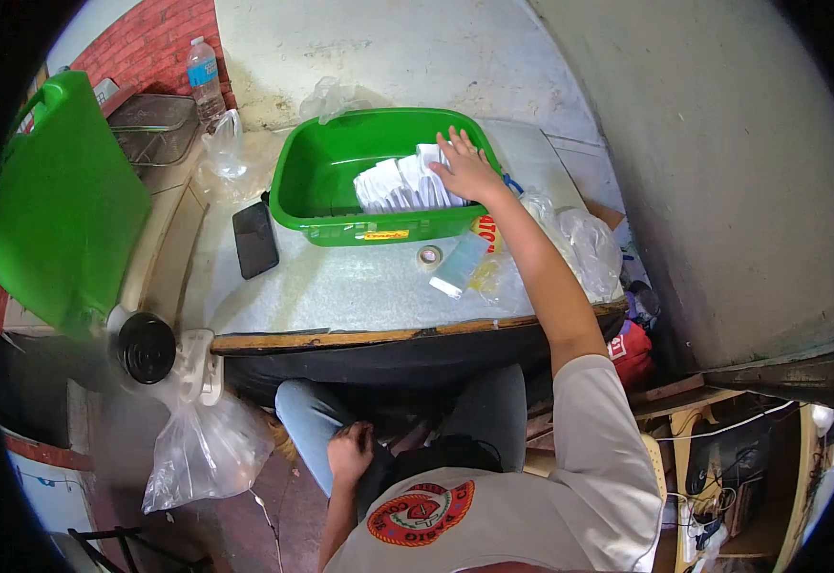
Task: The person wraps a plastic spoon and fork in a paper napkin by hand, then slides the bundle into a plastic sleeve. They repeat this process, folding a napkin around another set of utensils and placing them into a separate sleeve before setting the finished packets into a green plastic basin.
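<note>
My right hand [466, 172] reaches into the right end of a green plastic basin [316, 158]. Its fingers are spread and rest against a row of white folded pieces [407, 181], which look like paper or thin packets standing on edge. The palm side is hidden, but the hand seems not to grip anything. My left hand [350, 452] lies on my thigh with its fingers curled in, and nothing shows in it. In front of the basin are a roll of tape [429, 256] and a pale blue plastic wrapper [462, 263].
Left of the basin lies a black phone [255, 241]. Clear plastic bags [589, 248] crowd the table's right side. A green jug-like container [63, 210] and a water bottle [205, 81] stand at the left. A filled plastic bag [209, 454] hangs below the table's left corner.
</note>
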Demonstrator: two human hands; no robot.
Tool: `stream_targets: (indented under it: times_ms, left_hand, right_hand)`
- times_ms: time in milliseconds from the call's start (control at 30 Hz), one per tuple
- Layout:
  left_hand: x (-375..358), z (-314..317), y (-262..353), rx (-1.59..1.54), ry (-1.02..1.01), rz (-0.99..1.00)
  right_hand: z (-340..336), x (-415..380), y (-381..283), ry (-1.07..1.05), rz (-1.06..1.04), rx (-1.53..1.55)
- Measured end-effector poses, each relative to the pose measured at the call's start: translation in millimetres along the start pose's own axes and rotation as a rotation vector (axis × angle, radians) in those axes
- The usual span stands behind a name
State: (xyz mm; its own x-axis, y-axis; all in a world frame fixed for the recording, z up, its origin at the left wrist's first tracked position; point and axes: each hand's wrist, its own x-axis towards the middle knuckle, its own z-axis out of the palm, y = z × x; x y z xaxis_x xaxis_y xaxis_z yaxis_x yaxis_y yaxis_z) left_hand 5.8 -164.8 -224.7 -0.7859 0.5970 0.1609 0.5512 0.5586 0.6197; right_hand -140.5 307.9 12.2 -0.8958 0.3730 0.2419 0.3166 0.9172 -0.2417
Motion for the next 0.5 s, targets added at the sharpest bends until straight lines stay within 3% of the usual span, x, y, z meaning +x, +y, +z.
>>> stream_targets:
  times_ms: [233, 300, 333, 400, 467, 500]
  left_hand:
    - [-1, 1, -3, 0.016, -0.015, 0.002]
    - [-1, 2, -2, 0.000, 0.002, 0.026]
    - [-2, 2, -1, 0.022, -0.008, 0.007]
    - [-2, -1, 0, 0.047, -0.014, -0.013]
    - [-1, -1, -1, 0.008, -0.022, -0.015]
    - [0, 0, 0, 0.004, -0.027, -0.010]
  right_hand:
    - [-7, -4, -5, -0.088, -0.032, -0.091]
    - [-8, -11, -11, 0.309, -0.066, -0.011]
    - [-14, -14, -10, 0.309, -0.066, -0.011]
    - [-33, -22, 0, 0.768, -0.265, 0.279]
    - [-52, -51, 5, 1.032, -0.236, 0.384]
    - [-59, -72, 10, 1.057, -0.199, 0.518]
